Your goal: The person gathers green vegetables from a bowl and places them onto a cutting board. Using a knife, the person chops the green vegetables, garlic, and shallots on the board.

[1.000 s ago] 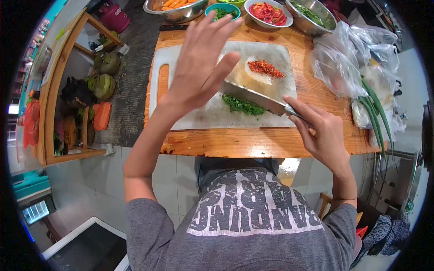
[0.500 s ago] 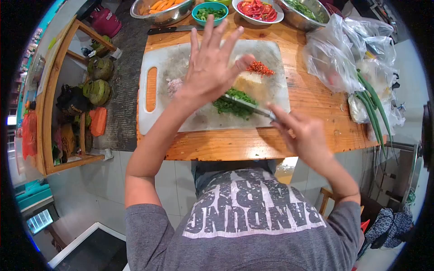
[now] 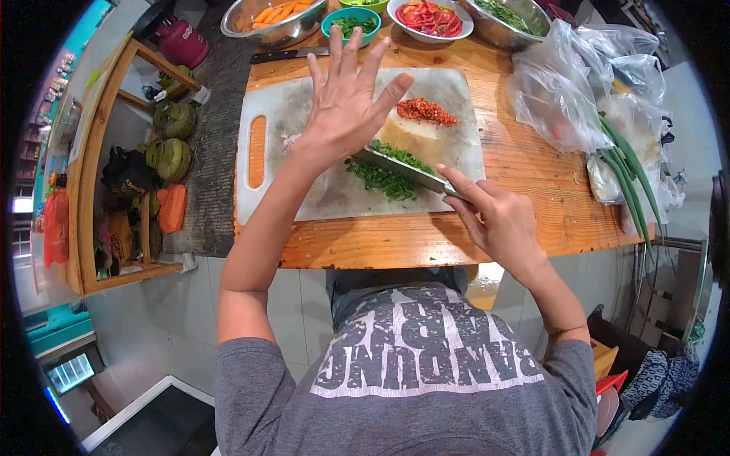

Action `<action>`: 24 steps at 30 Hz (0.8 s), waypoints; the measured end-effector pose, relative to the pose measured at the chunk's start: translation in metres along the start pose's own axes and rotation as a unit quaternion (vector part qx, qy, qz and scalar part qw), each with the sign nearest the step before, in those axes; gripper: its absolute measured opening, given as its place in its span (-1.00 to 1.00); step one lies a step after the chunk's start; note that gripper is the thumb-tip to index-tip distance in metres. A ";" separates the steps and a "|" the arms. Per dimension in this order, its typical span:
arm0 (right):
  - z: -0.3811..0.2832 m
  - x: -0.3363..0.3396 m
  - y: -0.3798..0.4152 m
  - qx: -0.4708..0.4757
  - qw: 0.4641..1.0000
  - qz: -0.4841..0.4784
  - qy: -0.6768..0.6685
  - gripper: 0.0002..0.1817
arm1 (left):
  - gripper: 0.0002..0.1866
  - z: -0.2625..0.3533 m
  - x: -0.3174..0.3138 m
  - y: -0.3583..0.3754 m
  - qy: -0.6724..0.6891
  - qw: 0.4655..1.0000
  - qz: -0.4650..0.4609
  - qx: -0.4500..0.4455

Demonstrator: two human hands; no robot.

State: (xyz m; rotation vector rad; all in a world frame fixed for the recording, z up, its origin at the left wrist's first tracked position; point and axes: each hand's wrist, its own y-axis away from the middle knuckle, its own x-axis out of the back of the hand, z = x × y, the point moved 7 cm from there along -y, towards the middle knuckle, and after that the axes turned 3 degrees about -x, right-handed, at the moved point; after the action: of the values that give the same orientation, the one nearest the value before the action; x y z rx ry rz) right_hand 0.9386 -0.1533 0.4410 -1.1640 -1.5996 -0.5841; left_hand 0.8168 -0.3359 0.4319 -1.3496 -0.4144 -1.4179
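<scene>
My right hand (image 3: 503,222) is wrapped round the handle of a kitchen knife (image 3: 409,172), whose blade lies across a pile of chopped green leaves (image 3: 384,185). With fingers spread, my left hand (image 3: 346,102) hovers over the knife's tip end, hiding the tip. Under it all is a white cutting board (image 3: 312,205) with a handle slot at its left. Chopped red chili (image 3: 427,112) sits on the board behind the greens. To the left, partly covered by my left wrist, is a small heap of pale chopped pieces (image 3: 289,143).
A second knife (image 3: 289,55) lies behind the board. Along the back stand a metal bowl of carrots (image 3: 300,29), a teal bowl of greens (image 3: 368,38), a white bowl of red chilies (image 3: 433,36) and another metal bowl (image 3: 525,39). Plastic bags (image 3: 559,99) and green stalks (image 3: 627,171) occupy the right.
My right hand and the knife have shifted slightly left and down. My left hand has moved a little left, uncovering more of the chopped chili.
</scene>
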 end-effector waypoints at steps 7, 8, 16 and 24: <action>-0.003 0.004 -0.002 -0.006 1.000 -0.021 0.002 -0.53 | -0.18 0.000 0.003 -0.001 0.006 1.000 -0.002 0.002; -0.009 0.010 -0.004 -0.007 0.999 -0.031 0.016 -0.52 | -0.16 0.004 0.003 -0.001 0.002 1.000 -0.011 -0.007; -0.024 0.022 -0.010 0.016 0.998 -0.039 0.050 -0.55 | -0.19 -0.011 0.010 0.016 0.091 0.995 -0.009 0.049; -0.004 0.008 -0.027 0.011 0.998 -0.062 0.027 -0.62 | -0.16 -0.024 0.010 0.014 0.094 0.992 -0.013 0.083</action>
State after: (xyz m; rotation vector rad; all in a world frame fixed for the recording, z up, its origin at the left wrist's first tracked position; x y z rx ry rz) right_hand 0.9162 -0.1649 0.4545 -1.0305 -1.6359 -0.6711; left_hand 0.8190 -0.3652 0.4277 -1.0703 -0.4157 -1.4828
